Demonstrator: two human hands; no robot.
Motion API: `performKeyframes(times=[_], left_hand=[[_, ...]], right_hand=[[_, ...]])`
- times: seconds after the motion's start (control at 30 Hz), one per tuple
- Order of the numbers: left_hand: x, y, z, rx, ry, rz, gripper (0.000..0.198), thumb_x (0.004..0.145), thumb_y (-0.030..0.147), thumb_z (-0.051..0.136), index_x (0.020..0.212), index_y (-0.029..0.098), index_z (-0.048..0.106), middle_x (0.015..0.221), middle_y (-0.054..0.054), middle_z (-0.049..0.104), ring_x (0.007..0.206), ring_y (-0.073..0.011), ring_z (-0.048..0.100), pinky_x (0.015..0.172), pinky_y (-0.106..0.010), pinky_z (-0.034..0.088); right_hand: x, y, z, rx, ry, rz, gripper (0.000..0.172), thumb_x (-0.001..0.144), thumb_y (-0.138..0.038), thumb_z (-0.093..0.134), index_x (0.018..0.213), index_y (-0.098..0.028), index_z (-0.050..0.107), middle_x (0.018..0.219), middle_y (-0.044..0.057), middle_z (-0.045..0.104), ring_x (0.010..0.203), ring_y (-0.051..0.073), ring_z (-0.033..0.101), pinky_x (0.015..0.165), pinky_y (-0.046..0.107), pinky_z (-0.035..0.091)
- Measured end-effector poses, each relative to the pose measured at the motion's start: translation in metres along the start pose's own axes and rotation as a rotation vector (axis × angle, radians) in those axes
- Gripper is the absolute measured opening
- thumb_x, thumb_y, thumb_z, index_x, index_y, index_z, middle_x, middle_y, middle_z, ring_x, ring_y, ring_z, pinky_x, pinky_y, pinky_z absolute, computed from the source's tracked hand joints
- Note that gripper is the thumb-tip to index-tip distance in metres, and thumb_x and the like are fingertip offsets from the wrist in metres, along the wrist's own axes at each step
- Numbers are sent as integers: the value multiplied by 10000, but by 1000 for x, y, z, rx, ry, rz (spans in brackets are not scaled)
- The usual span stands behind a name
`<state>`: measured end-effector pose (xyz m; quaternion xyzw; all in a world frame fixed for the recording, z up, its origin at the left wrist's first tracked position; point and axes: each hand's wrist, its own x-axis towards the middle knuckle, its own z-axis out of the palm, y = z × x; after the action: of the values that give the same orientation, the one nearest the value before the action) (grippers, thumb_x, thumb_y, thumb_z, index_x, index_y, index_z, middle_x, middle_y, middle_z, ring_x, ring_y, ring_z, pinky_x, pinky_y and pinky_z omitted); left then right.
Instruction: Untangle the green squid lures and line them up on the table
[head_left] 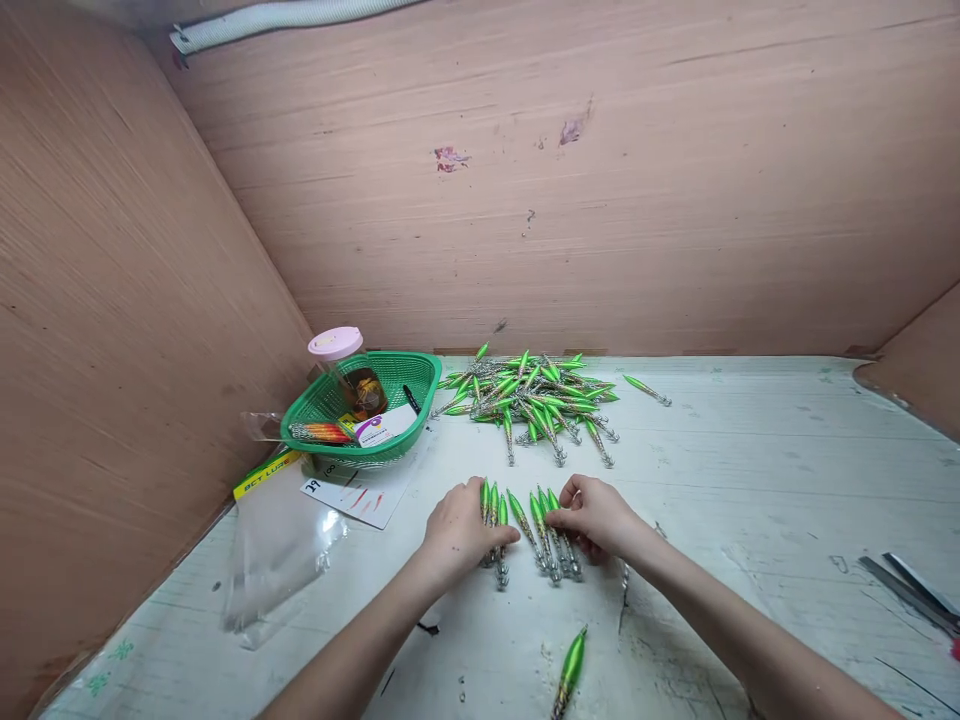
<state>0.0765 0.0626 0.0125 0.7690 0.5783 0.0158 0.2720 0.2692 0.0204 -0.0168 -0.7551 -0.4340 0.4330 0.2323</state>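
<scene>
Two hands work mid-tabletop: left hand (457,530) grips a few green squid jigs (493,512), right hand (592,515) pinches the neighbouring row (547,525). Toward the back edge, the big jig pile (529,400); green basket (375,440) back-left.

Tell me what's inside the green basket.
The green basket holds a pink-lidded jar, a white card, a black pen and a packet of orange lures; anything beneath them is hidden.
</scene>
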Motion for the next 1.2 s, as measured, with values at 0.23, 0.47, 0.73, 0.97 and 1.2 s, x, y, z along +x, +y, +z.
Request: performKeyframes(times=[0.23, 0.47, 0.73, 0.97, 1.2], left_hand=[[24, 6, -3, 36, 77, -39, 586, 674, 356, 738, 1181, 138, 540, 1074, -110, 613, 1020, -257, 565, 774, -291, 407], [48, 11, -16, 13, 222, -32, 433, 822, 402, 592, 1170, 148, 555, 1131, -115, 598, 1021, -246, 581, 783, -296, 412], [99, 44, -10, -45, 392, -41, 202, 797, 227, 593, 981, 160, 543, 972, -92, 617, 890, -216, 605, 679, -280, 418], [116, 44, -26, 106, 528, 230, 151, 789, 130, 521, 922, 176, 576, 1053, -96, 545, 1052, -246, 478, 859, -329, 384], [130, 42, -41, 140, 491, 388, 144, 676, 84, 574, 773, 189, 588, 854, -81, 612, 970, -267, 506, 859, -364, 374]], right_hand=[[9, -27, 20, 16, 71, -24, 225, 764, -176, 605, 805, -218, 388, 486, -72, 493, 348, 141, 502, 303, 222, 323], [18, -42, -7, -310, 311, -249, 163, 771, -207, 639, 684, -189, 503, 698, 39, 630, 673, 191, 604, 555, 258, 360], [47, -53, -65, -344, 574, -314, 146, 797, -236, 612, 924, -173, 577, 830, 38, 633, 733, 183, 574, 569, 257, 350], [69, -64, -59, -385, 522, -493, 111, 789, -159, 619, 883, -193, 669, 940, 65, 648, 857, 209, 592, 688, 271, 398], [73, -71, -65, -97, 545, -566, 136, 772, -241, 633, 862, -161, 697, 816, 54, 659, 760, 195, 588, 693, 277, 416]])
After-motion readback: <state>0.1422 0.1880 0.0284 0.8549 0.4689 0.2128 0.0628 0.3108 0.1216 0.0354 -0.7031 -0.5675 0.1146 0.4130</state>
